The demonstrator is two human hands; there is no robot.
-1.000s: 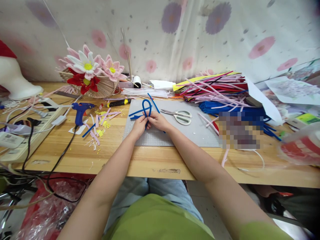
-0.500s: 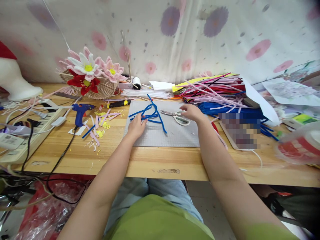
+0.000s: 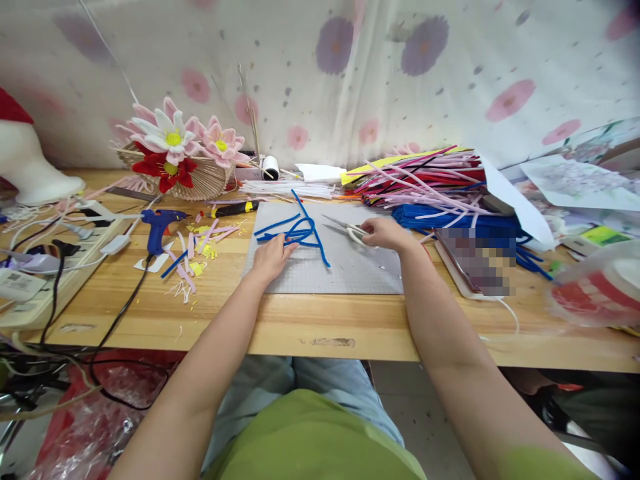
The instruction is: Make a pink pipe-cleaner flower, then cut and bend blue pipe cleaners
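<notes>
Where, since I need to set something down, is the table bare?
Bare wood lies in front of the grey mat, between the forearms; the mat's near edge is bare too. Crowded: farther up the mat (blue stems, scissors), left around the glue gun, back right under bundled stems.

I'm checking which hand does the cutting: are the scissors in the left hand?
No, the right hand grips the scissors, while the left hand holds a looped blue pipe cleaner.
</notes>
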